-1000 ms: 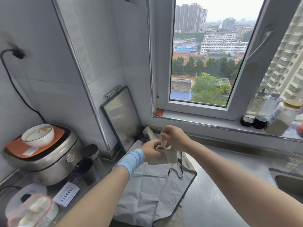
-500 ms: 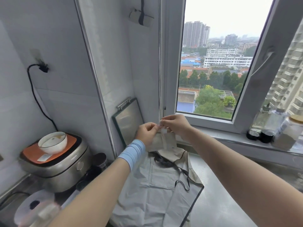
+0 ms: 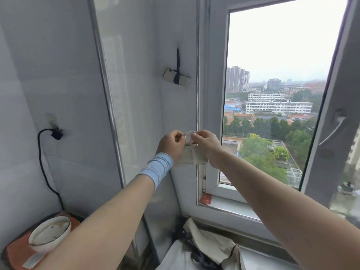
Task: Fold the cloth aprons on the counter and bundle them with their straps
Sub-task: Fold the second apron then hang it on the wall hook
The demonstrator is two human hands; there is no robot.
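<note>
My left hand point(image 3: 171, 145), with a light blue wristband, and my right hand point(image 3: 206, 145) are raised against the wall beside the window frame. Together they pinch a pale loop and a short piece of beige apron cloth point(image 3: 191, 155) between them. Low in view, the grey and beige apron point(image 3: 212, 248) with dark trim lies crumpled on the counter by the sill. My forearms hide whether it joins the held piece. A rolled apron bundle point(image 3: 176, 77), tied with a dark strap, hangs high on the wall.
A rice cooker with an orange lid point(image 3: 17, 250) carries a white bowl point(image 3: 49, 233) at lower left; its black cord point(image 3: 43, 168) runs up to a wall plug. The window point(image 3: 272, 114) and sill point(image 3: 231, 208) are on the right.
Both hands have lifted from just above the counter up to the wall by the window frame, taking the beige cloth top with them. The view has tilted upward.
</note>
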